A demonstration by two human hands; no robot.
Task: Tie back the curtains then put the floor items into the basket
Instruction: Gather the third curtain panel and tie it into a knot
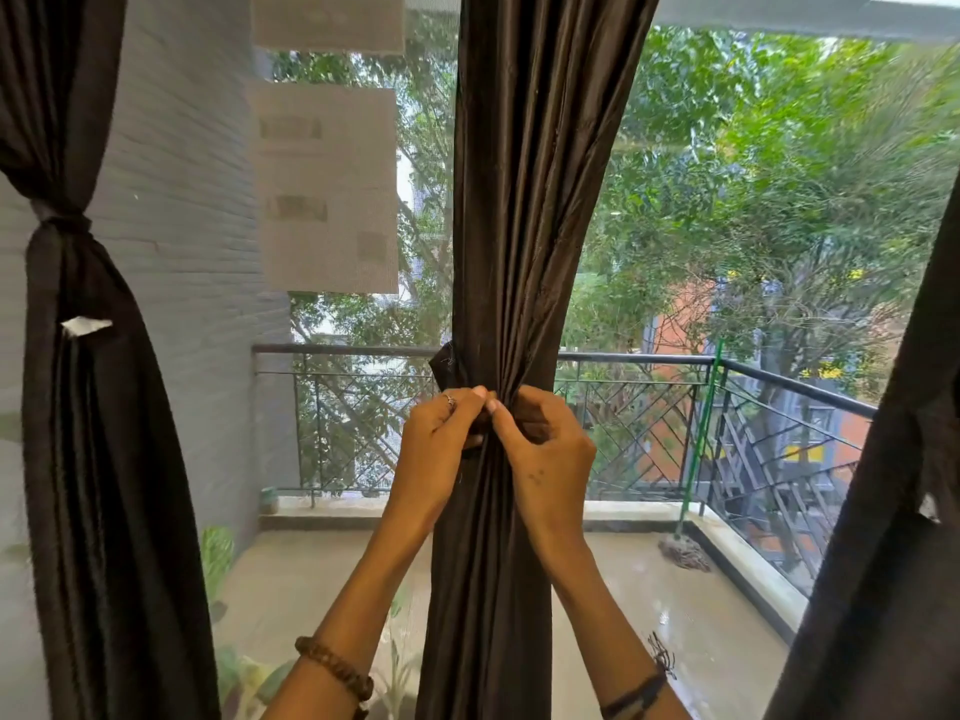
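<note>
The middle curtain (524, 226) hangs straight down the centre of the view, gathered into a narrow waist just below the middle. Both hands meet at that waist. The left hand (441, 439) comes in from seven o'clock, the right hand (545, 449) from five o'clock; their fingertips touch in front of the gathered folds. Each grip is closed in a pinch on a dark tie band (449, 368), of which only a short end shows, sticking out at ten o'clock from the left hand — the rest is hidden behind the fingers and in the folds, so whether a knot is formed cannot be told.

At nine o'clock the left curtain (98, 407) is already cinched with a band high up, and its top and bottom are cut off. At three o'clock a third curtain (893, 511) shows only as a dark edge, partly out of view.

Behind the glass lie a balcony railing (649, 358) and a mop (685, 550) leaning in its corner — its head is blurred.
</note>
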